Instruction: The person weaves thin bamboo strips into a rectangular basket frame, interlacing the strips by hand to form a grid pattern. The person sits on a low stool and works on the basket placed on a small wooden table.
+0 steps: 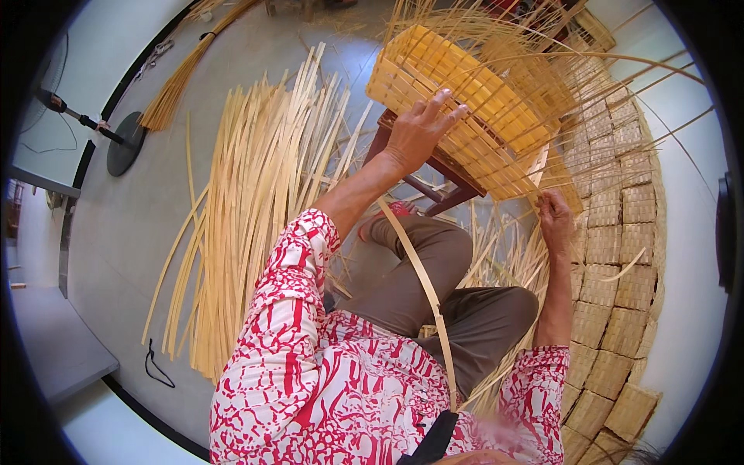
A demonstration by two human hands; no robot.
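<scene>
A half-woven bamboo basket (465, 74), yellow and box-shaped, is tilted on a dark red wooden stool (446, 203). Long loose strip ends stick out from its far and right sides. My left hand (422, 133) lies on the near side of the basket, its fingers stretched out over the weave. At the basket's lower right corner, my right hand (556, 217) is closed, pinching what looks like a bamboo strip; its fingertips are partly hidden. A long pale strip (418, 267) runs from below the basket across my lap.
Many loose bamboo strips (256, 209) lie in a pile on the floor at the left. Finished woven pieces (612, 310) are stacked along the right wall. A tied bundle of thin sticks (174, 89) and a round black stand base (126, 145) are at the far left.
</scene>
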